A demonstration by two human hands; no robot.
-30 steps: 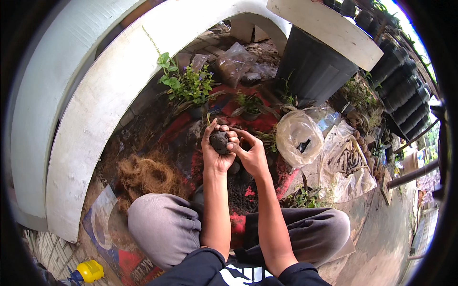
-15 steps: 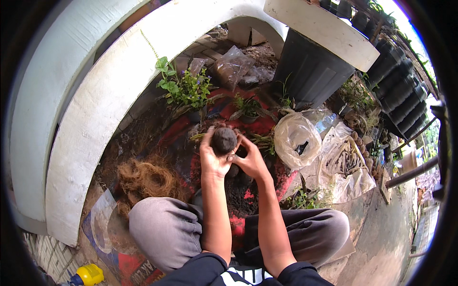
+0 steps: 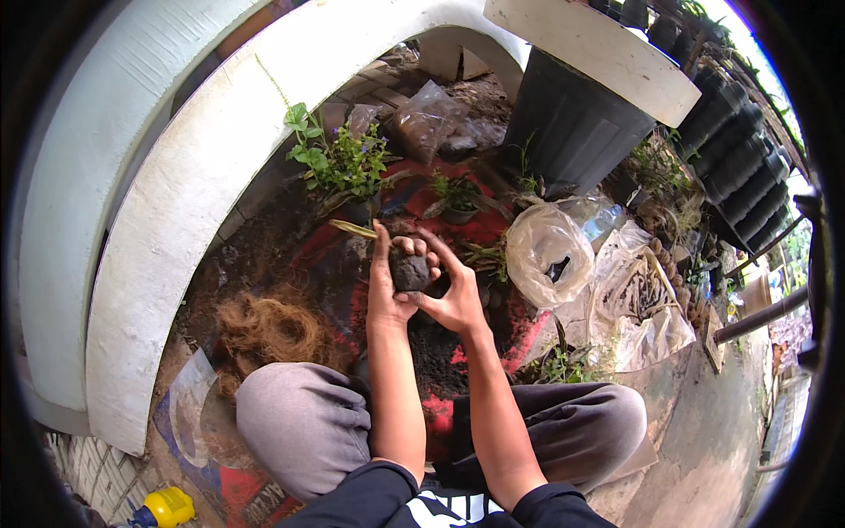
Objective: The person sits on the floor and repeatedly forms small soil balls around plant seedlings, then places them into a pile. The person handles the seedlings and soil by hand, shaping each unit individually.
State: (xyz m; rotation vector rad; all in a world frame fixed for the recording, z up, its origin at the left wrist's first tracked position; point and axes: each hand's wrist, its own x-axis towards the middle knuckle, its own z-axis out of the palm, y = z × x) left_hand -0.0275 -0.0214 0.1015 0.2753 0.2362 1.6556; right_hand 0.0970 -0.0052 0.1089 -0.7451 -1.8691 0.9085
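Head view, looking down over crossed legs: left hand (image 3: 385, 286) and right hand (image 3: 453, 299) close together, cupped around dark soil ball (image 3: 409, 269), fingers wrapped to press it round, held above loose soil pile (image 3: 436, 352) on red mat (image 3: 510, 339). Clear plastic bag (image 3: 546, 255) just right of hands, mouth open; second crumpled clear bag (image 3: 638, 308) beyond. Brown fibre clump (image 3: 273, 326) left. Small green plant (image 3: 339, 163) behind. Yellow bottle (image 3: 167, 508) at lower left. Mat print blurred

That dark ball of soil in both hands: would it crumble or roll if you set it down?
The soil ball looks crumbly: loose soil lies beneath. Being round, it might roll. Both the left hand and right hand cup it, suggesting it needs support.
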